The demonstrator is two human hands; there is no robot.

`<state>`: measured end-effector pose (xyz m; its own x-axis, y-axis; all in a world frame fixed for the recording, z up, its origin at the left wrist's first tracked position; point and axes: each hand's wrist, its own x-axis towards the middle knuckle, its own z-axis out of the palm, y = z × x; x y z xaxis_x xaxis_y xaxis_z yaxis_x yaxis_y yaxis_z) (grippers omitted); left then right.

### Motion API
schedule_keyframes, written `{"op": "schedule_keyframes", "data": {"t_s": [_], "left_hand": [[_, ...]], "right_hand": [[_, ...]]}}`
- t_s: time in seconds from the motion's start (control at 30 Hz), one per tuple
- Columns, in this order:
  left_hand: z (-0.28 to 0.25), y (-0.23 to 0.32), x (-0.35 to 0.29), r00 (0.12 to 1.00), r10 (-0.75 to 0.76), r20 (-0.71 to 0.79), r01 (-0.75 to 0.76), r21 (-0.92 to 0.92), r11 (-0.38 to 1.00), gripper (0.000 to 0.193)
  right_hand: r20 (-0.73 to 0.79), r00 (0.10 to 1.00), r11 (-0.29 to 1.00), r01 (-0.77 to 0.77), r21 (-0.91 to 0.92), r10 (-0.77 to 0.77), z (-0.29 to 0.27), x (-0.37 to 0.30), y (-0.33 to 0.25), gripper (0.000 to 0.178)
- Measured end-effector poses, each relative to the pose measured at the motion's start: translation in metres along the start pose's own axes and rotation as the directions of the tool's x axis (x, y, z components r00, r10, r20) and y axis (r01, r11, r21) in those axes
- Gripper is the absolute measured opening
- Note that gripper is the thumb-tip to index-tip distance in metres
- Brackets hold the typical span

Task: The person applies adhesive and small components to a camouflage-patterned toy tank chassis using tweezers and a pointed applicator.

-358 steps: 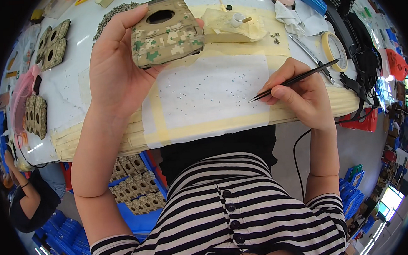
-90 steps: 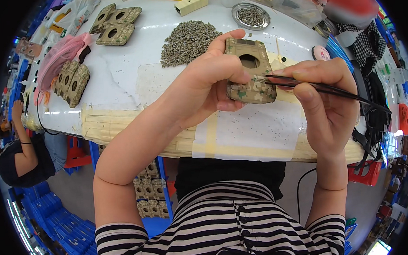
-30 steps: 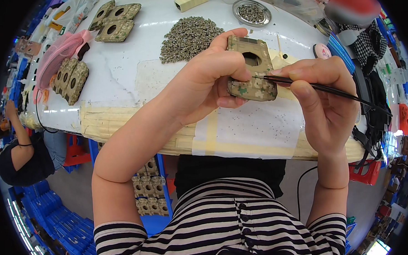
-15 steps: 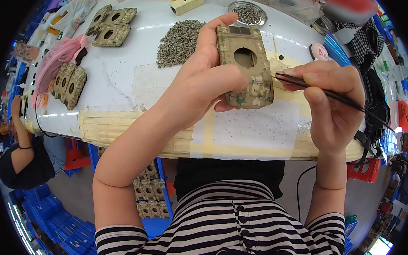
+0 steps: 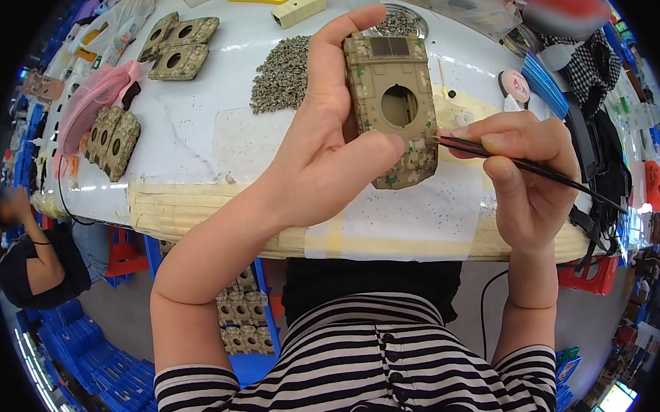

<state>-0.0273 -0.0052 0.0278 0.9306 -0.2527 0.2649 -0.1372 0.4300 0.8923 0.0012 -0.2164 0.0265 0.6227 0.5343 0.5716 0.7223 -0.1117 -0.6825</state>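
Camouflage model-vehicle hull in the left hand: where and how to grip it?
Probably best to come from the right and pinch the hull by the far half of its long right edge, thumb on top. That stretch is exposed; the left hand covers the left side, and the tweezers meet the nearer half.

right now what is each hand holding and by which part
The left hand holds a camouflage shell by its left side and lower half; the right hand holds black tweezers by the half nearer their tips.
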Motion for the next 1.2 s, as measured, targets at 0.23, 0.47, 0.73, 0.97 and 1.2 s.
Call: {"op": "schedule_keyframes", "data": {"t_s": [0.23,0.47,0.73,0.97,1.2], "left_hand": [[-0.005,-0.016,0.002,0.987,0.155,0.042,-0.156,0.033,0.987,0.079],[-0.002,-0.006,0.0,0.998,0.055,0.024,-0.056,0.041,0.998,0.079],[-0.002,-0.008,0.001,0.997,0.066,0.026,-0.067,0.044,0.997,0.079],[-0.008,-0.017,0.0,0.982,0.173,0.072,-0.177,0.067,0.982,0.079],[-0.008,-0.02,-0.002,0.991,0.133,0.036,-0.134,0.044,0.99,0.077]], "right_hand": [[-0.015,1.0,0.999,-0.018,0.038,0.018,0.002,0.0,0.001,0.02],[-0.092,0.995,0.99,-0.026,0.141,0.039,0.008,0.0,0.0,0.015],[-0.007,1.0,1.0,-0.017,0.014,0.017,0.001,-0.001,-0.001,0.022],[-0.056,0.998,0.995,-0.033,0.096,0.039,0.006,-0.001,0.0,0.015],[0.016,0.999,0.999,0.032,-0.005,-0.032,0.001,-0.002,0.001,0.022]]}}
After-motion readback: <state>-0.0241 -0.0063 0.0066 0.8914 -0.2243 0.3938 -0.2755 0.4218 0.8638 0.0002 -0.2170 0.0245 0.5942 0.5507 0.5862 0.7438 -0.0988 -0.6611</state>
